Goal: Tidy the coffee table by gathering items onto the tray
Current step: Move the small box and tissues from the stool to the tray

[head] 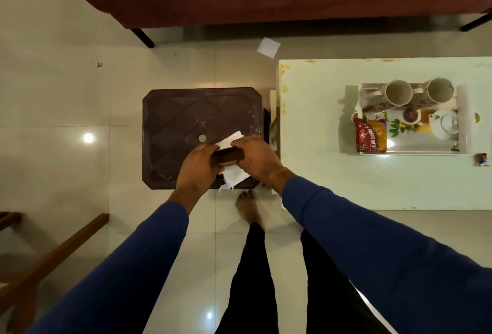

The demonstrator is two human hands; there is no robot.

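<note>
— Gripping what?
— Both the left hand (198, 166) and right hand (257, 159) are closed on a brown holder (227, 156) with white napkins (234, 175), probably, above the dark stool (186, 120).
— And the tray (463, 120)?
— On the pale table (346, 179), well apart, holding mugs (398, 93), a teapot (444, 124) and a snack packet (370, 135). A loose napkin (269, 47) lies on the floor.

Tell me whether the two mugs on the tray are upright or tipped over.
Tipped. Both mugs lie on their sides at the far end of the tray, open mouths facing the camera, patterned sides stretched along the tray.
</note>
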